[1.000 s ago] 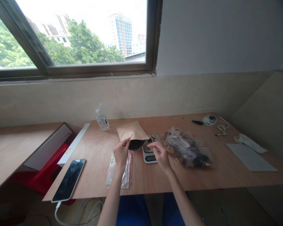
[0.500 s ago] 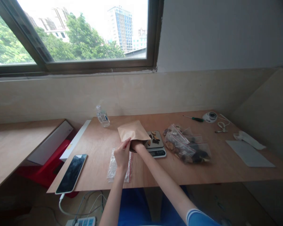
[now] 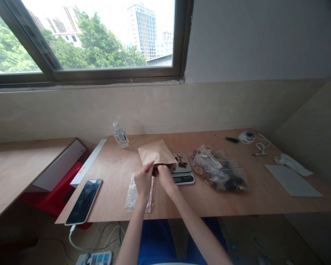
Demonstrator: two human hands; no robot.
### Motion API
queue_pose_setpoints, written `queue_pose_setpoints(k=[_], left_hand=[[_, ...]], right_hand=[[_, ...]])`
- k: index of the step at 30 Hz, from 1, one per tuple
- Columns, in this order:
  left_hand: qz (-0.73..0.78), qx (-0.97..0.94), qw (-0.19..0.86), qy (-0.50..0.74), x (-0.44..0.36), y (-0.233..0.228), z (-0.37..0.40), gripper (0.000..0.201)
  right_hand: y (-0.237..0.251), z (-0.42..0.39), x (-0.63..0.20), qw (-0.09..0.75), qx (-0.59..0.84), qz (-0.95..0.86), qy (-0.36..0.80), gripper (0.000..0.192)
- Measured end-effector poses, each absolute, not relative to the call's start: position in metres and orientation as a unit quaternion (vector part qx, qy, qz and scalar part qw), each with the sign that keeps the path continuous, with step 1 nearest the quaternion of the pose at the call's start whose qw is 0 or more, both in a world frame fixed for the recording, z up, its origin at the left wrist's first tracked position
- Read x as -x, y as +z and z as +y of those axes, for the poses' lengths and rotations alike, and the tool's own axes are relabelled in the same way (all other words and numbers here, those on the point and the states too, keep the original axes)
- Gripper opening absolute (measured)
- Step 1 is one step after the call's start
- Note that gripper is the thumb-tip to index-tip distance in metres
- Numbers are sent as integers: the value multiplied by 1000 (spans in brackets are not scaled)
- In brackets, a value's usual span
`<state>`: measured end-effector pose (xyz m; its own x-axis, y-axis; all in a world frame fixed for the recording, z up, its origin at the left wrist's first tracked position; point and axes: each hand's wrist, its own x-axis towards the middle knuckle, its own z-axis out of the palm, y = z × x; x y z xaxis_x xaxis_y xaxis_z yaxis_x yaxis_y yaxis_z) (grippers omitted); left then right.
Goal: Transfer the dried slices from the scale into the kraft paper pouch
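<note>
hands: two, left hand (image 3: 143, 181) and right hand (image 3: 164, 176), both grip pinched on the mouth of one kraft pouch (image 3: 156, 153), mid table (image 3: 121, 206)
scale: one kitchen scale (image 3: 182, 172), touching right of pouch
bags: clear zip bags (image 3: 220, 171) right; one flat bag (image 3: 141, 191) under left hand
phone: one (image 3: 84, 201), at left front edge
room: open table far right front

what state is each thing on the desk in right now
kraft pouch: mouth held open, tilted up off the table
left hand: gripping the pouch's mouth edge
right hand: fingers at the pouch's mouth
scale: display lit, a few pieces on its platform
phone: screen dark, cable plugged in
water bottle: upright, capped
zip bags: filled, lying flat
</note>
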<state>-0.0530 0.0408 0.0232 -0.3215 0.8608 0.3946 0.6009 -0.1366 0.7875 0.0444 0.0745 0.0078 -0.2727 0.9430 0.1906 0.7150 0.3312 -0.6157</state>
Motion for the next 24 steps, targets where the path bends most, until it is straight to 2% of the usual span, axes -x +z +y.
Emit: queue_pose_setpoints(k=[7,13,17,24], left_hand=[[650,-562,112,500,59,23,50,21],[664,-529,95,520,79,27,64,23],[666,-508,95,539,79,29,64,24],[667,-509,106,533,78,27,61,23]], right_hand=[[44,26,-90,414,435,-740,305,18],[27,10,-148,424,476,-672,377,19],[10,29,-165,422,520,-659,341,19],[1,61,-168,433,498,-693,292,21]])
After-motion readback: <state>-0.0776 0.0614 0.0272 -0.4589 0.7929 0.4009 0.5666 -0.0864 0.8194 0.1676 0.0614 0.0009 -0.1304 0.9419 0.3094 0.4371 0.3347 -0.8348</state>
